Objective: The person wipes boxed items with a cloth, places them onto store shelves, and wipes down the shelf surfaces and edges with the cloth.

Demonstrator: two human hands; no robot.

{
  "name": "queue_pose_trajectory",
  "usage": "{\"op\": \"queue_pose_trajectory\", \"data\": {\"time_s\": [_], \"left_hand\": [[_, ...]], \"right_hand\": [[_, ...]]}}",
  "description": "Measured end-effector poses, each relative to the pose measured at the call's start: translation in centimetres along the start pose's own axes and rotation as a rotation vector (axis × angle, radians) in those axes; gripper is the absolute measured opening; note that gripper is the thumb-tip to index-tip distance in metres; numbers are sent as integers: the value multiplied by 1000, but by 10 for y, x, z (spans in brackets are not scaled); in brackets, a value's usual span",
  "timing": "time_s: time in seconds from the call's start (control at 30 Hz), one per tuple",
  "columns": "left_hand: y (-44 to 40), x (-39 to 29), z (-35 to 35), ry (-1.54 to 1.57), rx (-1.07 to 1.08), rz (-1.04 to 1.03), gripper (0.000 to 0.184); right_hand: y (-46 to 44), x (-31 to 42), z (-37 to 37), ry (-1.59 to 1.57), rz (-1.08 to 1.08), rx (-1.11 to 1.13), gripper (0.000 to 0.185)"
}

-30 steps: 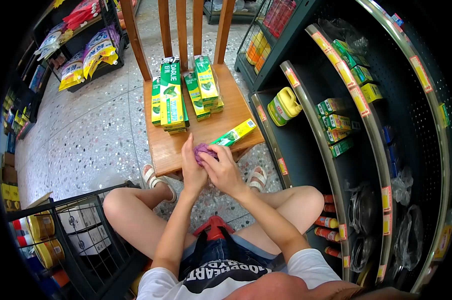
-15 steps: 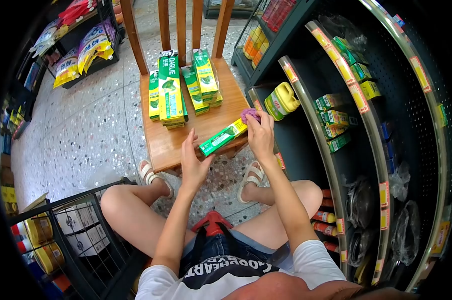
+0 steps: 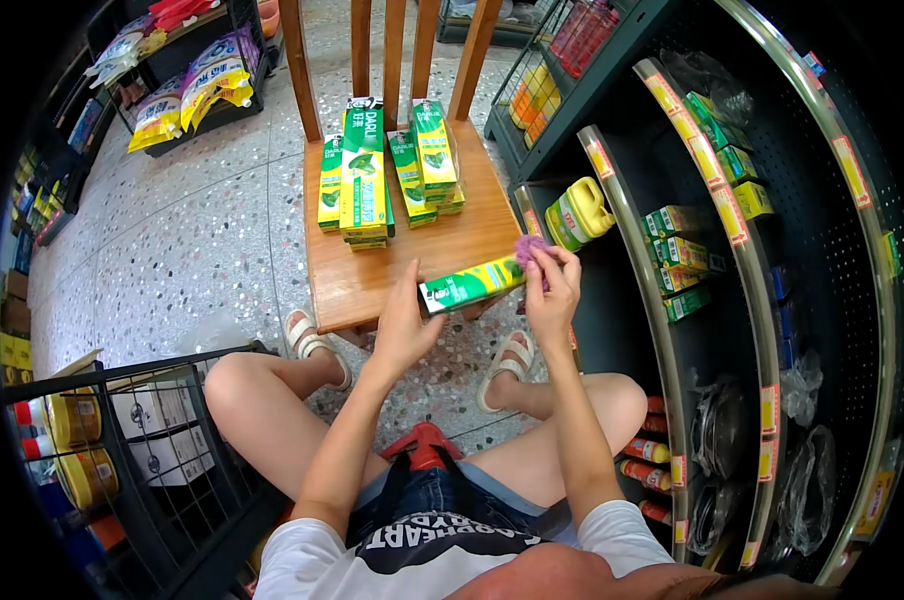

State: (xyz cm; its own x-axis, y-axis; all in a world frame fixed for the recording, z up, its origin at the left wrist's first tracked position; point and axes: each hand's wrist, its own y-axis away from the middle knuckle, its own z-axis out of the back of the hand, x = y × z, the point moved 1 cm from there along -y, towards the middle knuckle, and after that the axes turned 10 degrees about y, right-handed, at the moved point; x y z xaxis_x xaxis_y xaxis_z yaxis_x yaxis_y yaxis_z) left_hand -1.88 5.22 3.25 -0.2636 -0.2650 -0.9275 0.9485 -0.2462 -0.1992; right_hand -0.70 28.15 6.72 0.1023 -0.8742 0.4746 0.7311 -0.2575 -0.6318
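Note:
Above the chair's front edge, my left hand [image 3: 407, 322] grips the near left end of a green-and-yellow toothpaste box [image 3: 472, 284], thumb below and fingers behind. The box is tilted, its right end higher. At that right end, my right hand [image 3: 553, 292] is closed on a fuzzy purple cloth [image 3: 532, 250], which touches the box or lies right against it. More toothpaste boxes lie on the wooden chair [image 3: 452, 238]: a tall stack [image 3: 364, 180] on the left and a smaller stack [image 3: 432, 150] on the right.
Dark shelving [image 3: 612, 310] stands close on my right, with a yellow jug [image 3: 580, 213], small boxes [image 3: 680, 255] and plastic-wrapped pans [image 3: 717, 425]. A wire rack [image 3: 182, 440] with bottles and cartons is at my left knee. Bagged goods [image 3: 217, 85] fill a rack at far left.
The toothpaste box has been turned, so a different, wider face shows. My right hand with the purple cloth stays at its right end. The whole view has shifted slightly.

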Motion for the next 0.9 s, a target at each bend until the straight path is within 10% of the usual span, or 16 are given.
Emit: {"op": "queue_pose_trajectory", "data": {"time_s": [0.43, 0.9], "left_hand": [[-6, 16, 8, 113, -118, 32, 80], [-5, 15, 9, 89, -75, 28, 75]], "right_hand": [[36, 101, -50, -168, 222, 256, 23], [-11, -13, -33, 244, 109, 81, 20]]}}
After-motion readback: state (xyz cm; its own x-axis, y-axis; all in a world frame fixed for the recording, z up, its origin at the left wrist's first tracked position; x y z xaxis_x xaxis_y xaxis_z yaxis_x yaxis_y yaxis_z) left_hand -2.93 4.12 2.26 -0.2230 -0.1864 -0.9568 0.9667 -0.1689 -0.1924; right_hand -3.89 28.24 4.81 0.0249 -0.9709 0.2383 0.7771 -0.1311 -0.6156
